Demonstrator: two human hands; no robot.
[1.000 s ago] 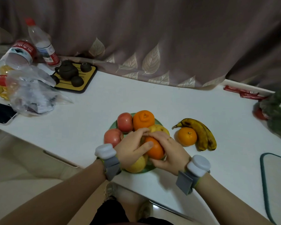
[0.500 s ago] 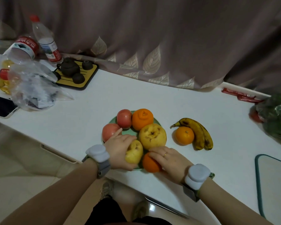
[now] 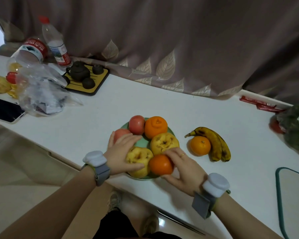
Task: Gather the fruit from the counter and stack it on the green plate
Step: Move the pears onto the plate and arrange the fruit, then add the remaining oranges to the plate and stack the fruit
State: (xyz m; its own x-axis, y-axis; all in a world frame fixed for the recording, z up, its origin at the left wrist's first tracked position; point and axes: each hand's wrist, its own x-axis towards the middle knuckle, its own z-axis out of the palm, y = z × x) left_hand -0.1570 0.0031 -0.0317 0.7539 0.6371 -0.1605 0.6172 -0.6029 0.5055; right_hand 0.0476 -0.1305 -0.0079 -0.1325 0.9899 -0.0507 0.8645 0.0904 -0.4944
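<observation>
The green plate sits near the counter's front edge and carries two red apples, a large orange and two yellow pears. My left hand grips the near yellow pear from its left side, at the plate's front. My right hand holds a small orange at the plate's front right rim, next to that pear. The far pear lies in the plate's right half. To the right on the counter lie a loose orange and two bananas.
A tea tray with a dark teapot, a plastic bag, two bottles and a phone fill the left. A bag of greens and a teal-rimmed board are at the right. A curtain hangs behind the white counter.
Both hands have come apart from a joint grip over the pile. The near pear has turned stem-end up at the plate's front, and the small orange now lies beside it on the plate's rim.
</observation>
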